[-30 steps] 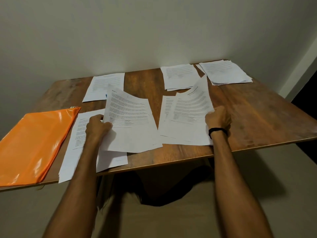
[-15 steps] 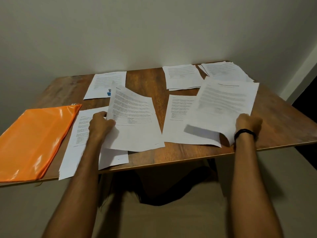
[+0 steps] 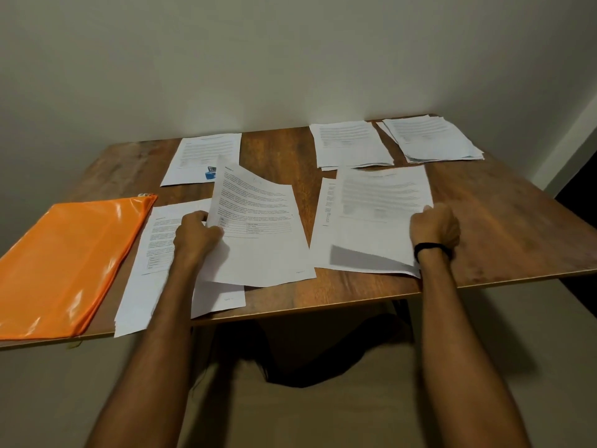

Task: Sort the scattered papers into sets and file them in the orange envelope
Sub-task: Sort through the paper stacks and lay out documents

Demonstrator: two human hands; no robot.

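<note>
My left hand (image 3: 197, 234) pinches a curled sheet (image 3: 258, 234) over the near-left pile (image 3: 155, 253). My right hand (image 3: 434, 226) is clamped on the edge of a second sheet (image 3: 381, 202). The orange envelope (image 3: 71, 260) lies flat at the tabletop's (image 3: 504, 227) left edge, just beside that pile. Its long axis runs near to far, and the left hand is nearer.

- Printed lines are seen on the curled sheet (image 3: 258, 227) gripped by the left hand (image 3: 197, 234), but nothing can be read.
- Print on the raised sheet (image 3: 381, 202) held by the right hand (image 3: 434, 226) is blurred beyond reading.
</note>
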